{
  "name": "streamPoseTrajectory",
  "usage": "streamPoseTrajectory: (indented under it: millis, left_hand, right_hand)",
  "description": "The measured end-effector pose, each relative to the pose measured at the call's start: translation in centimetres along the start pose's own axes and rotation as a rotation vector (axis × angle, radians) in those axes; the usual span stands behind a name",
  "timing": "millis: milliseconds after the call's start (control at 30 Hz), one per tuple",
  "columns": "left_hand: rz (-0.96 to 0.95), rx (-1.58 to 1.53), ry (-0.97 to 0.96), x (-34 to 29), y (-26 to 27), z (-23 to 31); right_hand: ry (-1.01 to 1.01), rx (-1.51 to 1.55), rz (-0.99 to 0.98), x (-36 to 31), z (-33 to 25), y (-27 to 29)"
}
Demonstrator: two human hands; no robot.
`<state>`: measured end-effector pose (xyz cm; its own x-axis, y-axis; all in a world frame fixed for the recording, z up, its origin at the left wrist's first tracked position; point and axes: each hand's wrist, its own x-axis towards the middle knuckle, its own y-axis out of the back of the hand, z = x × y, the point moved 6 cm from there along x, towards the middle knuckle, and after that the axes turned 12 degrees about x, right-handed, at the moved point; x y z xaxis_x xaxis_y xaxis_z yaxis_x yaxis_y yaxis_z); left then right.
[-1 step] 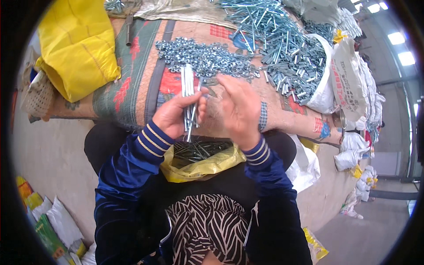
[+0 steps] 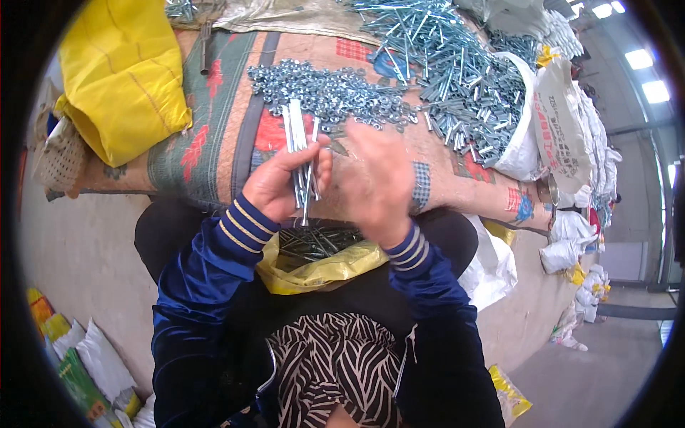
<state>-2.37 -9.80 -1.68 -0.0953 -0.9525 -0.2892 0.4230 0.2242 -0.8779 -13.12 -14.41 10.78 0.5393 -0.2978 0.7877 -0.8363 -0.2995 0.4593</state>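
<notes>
Several metal rods (image 2: 297,121) clasped lengthwise in left hand (image 2: 273,187), thumb across bundle, likely to keep ends together. Right hand (image 2: 378,182) just beside, blurred; finger state impossible to tell. Small ring-shaped pieces (image 2: 321,89) heaped on patterned cloth (image 2: 460,197) straight ahead, probably for easy reach; open yellow bag (image 2: 335,274) with dark rods (image 2: 317,242) below, between knees.

Left forearm (image 2: 210,267) and right forearm (image 2: 435,285) converge upward from the lower edge. Left hand (image 2: 275,185): clenched in a grip, thumb extended rightward, fingers curled. Right hand (image 2: 378,187): just beside it, apart, raised, blurred; finger pose indistinct.
</notes>
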Motion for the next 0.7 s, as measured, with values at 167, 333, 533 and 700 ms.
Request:
streamPoseTrajectory:
  millis: [167, 333, 533, 700]
  left_hand:
    - [-0.001, 0.097, -0.216, -1.3, -1.7, -1.2]
    - [0.223, 0.141, -0.083, -0.8, -1.4, 0.1]
    - [0.085, 0.285, -0.08, -0.8, -1.2, 1.5]
    - [0.106, 0.357, 0.038, -0.4, -0.8, 0.5]
  right_hand:
    - [0.11, -0.06, -0.171, -1.3, -0.4, -5.1]
    - [-0.244, 0.201, -0.061, 0.8, 4.6, -2.5]
    - [-0.63, -0.641, -0.216, -3.3, 19.6, 8.1]
    - [-0.513, -0.69, -0.292, -4.0, 20.4, 7.1]
